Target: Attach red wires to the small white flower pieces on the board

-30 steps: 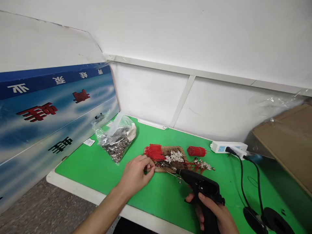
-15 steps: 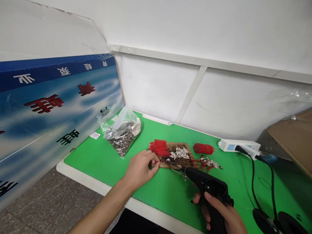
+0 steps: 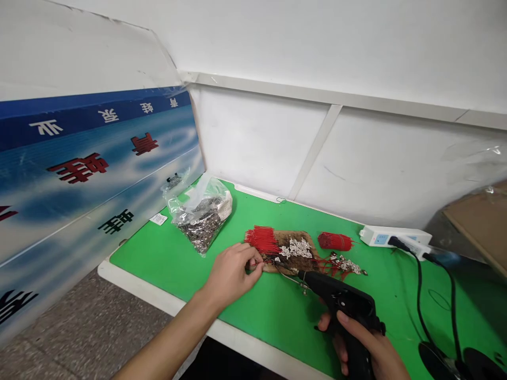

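My left hand [image 3: 233, 269] is closed in a pinch at the near left edge of a scorched brown board [image 3: 285, 235]. A thin red wire seems to sit between its fingertips, mostly hidden. A black soldering gun [image 3: 338, 293] fills my right hand [image 3: 370, 338], fingers wrapped round its grip. Its thin metal tip points left, over the board's near edge close to my left fingertips. Red wires [image 3: 261, 238] lie in a row on the board's left part. Small silvery metal pieces [image 3: 296, 248] are scattered on its middle.
Right of the board lie a bundle of red wires [image 3: 336, 241] and a pile of metal pieces with red wires [image 3: 346, 264]. A clear bag of metal parts [image 3: 202, 224] stands at the left. A white power strip [image 3: 396, 237] with black cables sits at the right, near a cardboard box [image 3: 479, 221].
The whole view has shifted slightly, so everything appears a little further right. Both hands keep nearly the same place at the board, and the soldering gun tip stays by my left fingertips.
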Demonstrator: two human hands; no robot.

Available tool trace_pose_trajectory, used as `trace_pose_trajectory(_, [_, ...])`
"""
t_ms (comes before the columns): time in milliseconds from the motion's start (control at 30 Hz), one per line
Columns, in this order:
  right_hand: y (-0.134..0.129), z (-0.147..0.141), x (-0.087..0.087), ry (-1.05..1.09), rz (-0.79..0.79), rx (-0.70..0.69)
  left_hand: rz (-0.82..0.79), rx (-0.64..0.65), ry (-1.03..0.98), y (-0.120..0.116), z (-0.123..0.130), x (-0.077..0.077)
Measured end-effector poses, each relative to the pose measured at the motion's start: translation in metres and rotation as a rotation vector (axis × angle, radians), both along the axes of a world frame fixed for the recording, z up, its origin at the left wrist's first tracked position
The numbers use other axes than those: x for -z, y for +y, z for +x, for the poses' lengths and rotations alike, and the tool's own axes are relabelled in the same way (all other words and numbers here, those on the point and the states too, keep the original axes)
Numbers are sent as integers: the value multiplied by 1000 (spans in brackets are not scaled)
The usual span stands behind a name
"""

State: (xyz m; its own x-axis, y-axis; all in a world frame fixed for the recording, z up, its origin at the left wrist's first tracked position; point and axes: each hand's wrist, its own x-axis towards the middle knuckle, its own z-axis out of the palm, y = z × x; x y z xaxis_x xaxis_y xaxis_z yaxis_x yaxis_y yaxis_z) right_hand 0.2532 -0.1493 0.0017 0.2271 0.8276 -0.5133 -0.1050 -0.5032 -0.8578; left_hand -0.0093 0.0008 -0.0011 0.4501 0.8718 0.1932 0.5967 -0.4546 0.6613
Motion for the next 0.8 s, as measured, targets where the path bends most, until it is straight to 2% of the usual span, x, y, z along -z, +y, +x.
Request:
trace_pose_trajectory(167, [0, 4, 1, 8, -56, -15, 18, 9, 2, -1, 0, 0])
trace_pose_trajectory(633, [2, 9, 3, -60, -80, -51, 45, 19, -53, -1, 4, -5])
trace_pose_trajectory(800, [0, 7, 1, -40, -88, -20, 34, 16, -44, 1, 5, -6])
